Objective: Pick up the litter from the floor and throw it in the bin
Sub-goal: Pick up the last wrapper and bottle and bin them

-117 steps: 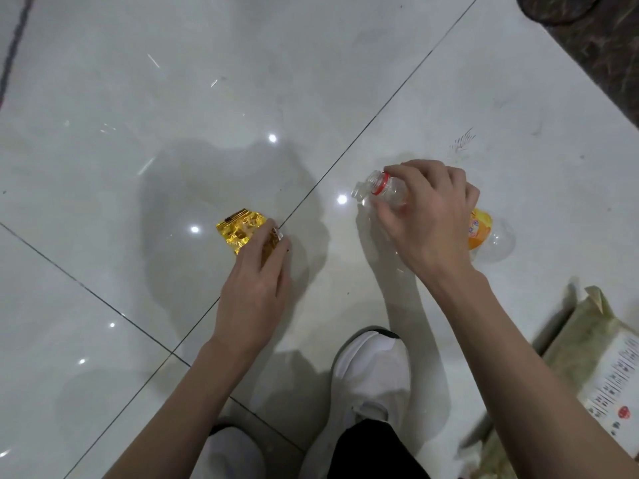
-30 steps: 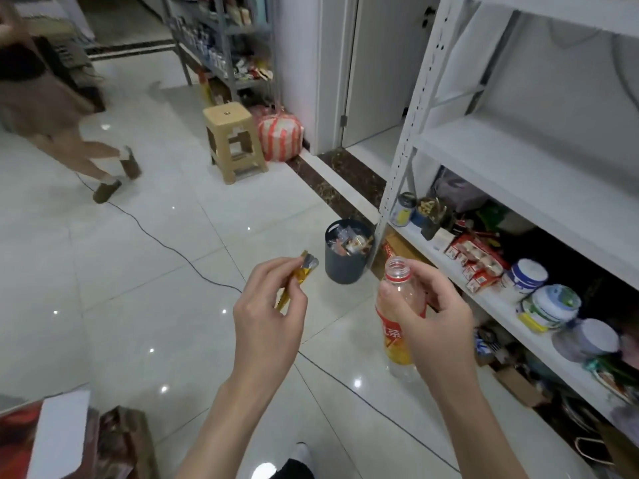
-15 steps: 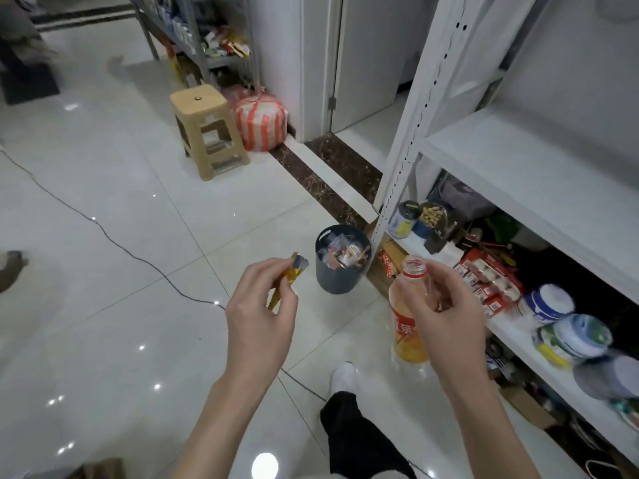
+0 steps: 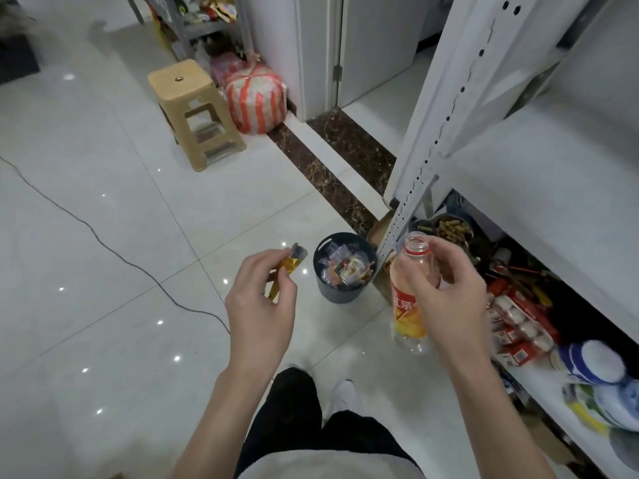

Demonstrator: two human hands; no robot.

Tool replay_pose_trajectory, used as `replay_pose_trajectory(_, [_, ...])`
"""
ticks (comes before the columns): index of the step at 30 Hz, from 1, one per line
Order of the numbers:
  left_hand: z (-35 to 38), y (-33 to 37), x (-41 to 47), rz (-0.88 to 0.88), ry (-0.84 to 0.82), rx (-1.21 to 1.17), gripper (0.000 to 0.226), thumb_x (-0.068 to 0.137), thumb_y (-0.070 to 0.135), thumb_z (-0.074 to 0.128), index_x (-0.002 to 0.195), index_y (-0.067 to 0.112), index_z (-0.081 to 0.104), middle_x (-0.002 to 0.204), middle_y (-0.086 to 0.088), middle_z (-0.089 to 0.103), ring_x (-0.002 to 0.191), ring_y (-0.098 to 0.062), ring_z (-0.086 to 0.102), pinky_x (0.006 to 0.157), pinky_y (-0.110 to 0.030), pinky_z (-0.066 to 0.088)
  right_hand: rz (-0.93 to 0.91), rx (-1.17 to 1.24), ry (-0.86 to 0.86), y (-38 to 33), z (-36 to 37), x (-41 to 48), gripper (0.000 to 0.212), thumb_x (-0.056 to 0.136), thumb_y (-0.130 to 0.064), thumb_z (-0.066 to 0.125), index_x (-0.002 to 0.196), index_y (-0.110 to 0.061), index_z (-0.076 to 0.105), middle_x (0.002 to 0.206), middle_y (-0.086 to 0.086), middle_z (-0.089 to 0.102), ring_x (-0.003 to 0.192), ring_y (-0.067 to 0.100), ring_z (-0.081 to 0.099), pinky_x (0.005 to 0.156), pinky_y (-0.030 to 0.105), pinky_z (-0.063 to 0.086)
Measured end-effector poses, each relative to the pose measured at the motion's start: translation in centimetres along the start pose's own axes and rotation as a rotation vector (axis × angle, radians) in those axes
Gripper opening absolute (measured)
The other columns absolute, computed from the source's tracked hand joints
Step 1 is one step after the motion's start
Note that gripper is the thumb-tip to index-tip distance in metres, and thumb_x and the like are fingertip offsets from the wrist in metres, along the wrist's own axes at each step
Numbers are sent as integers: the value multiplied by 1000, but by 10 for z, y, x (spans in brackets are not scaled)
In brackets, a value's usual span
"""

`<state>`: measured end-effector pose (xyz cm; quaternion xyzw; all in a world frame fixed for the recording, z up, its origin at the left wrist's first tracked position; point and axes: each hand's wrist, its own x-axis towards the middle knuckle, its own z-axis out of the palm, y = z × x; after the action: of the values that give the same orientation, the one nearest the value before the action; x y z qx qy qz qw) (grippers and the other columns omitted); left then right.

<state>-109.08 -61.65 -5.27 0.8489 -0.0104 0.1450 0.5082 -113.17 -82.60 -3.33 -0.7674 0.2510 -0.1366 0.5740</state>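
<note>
My left hand [image 4: 259,302] pinches a crumpled gold foil wrapper [image 4: 288,266] between thumb and fingers, raised in front of me. My right hand [image 4: 446,292] grips an uncapped clear plastic bottle [image 4: 408,305] with a red and orange label, held upright by its upper part. A small dark round bin [image 4: 340,293] stands on the floor just beyond and between both hands. Several wrappers lie inside it.
A white metal shelf unit [image 4: 432,133] rises on the right, its lowest shelf crowded with packets and jars. A tan plastic stool [image 4: 195,112] and a red-striped sack [image 4: 257,96] stand further back. A black cable [image 4: 103,243] runs across the white tiled floor on the left.
I have come closer to the bin, which now sits nearer to my hands. Both hands keep hold of the wrapper and the bottle. Earlier they picked these off the floor.
</note>
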Motion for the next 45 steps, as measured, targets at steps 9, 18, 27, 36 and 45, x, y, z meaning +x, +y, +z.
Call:
replay_pose_trajectory(9, [55,-43,117,-51,-114,-27,28,93,-3,60,111,14,73,109,3,68,100,-2,62,85,-8,45,56,-34,40,-9,72,107,36,85,-33,79,118,-38,66,118,-18,66,111,-4,60,95,26,52])
replay_pose_trajectory(18, [114,-107,224,41,-304,48,30,89,-8,63,113,8,72,109,-2,67,95,-11,65,85,-12,50,220,-8,181,4,155,202,31,87,-29,78,114,-38,66,114,-15,68,106,-3,62,91,26,53])
replay_pose_trajectory(27, [203,-204,230,-215,-442,2,27,93,2,61,113,16,72,112,8,65,102,-8,63,85,-11,48,361,-83,257,112,210,254,25,87,-38,76,101,-52,61,100,-35,64,96,-20,57,74,-1,42])
replay_pose_trajectory(36, [310,-351,172,-236,-456,80,26,92,1,62,114,12,72,111,3,67,98,-7,64,86,-13,48,364,-172,221,298,254,286,30,89,-38,72,117,-27,69,101,-17,65,89,-5,57,75,4,43])
replay_pose_trajectory(45, [382,-446,133,-250,-463,88,27,92,7,63,119,9,70,114,0,69,103,-10,66,89,-29,55,383,-130,216,418,289,303,31,90,-32,76,119,-26,69,109,-10,70,101,3,64,87,21,53])
